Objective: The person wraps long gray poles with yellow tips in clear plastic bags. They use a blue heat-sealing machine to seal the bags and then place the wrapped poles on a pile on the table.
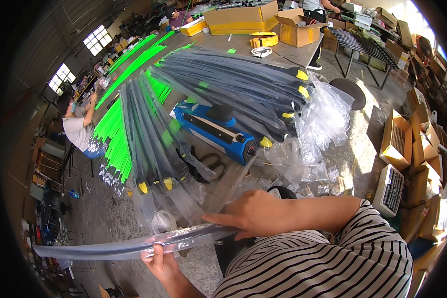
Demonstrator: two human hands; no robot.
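Head view: we see L hand (161, 264) pinching a long clear sleeve (97, 253), darker inside, held in front of the striped shirt (313, 265), off the near side of the counter (293, 55). R hand (257, 212) is on its R part, index extended; can't tell if gripping. We judge step = 2-handed handling/straightening of 1 sleeve; next move prob. calls for steady L pinch, w/ sleeve kept clear of bagged bundles (223, 64).

Long table (290, 53): green rods (113, 141), partly under clear-sleeved dark lengths (223, 65); blue machine (213, 134), cardboard boxes (241, 19).
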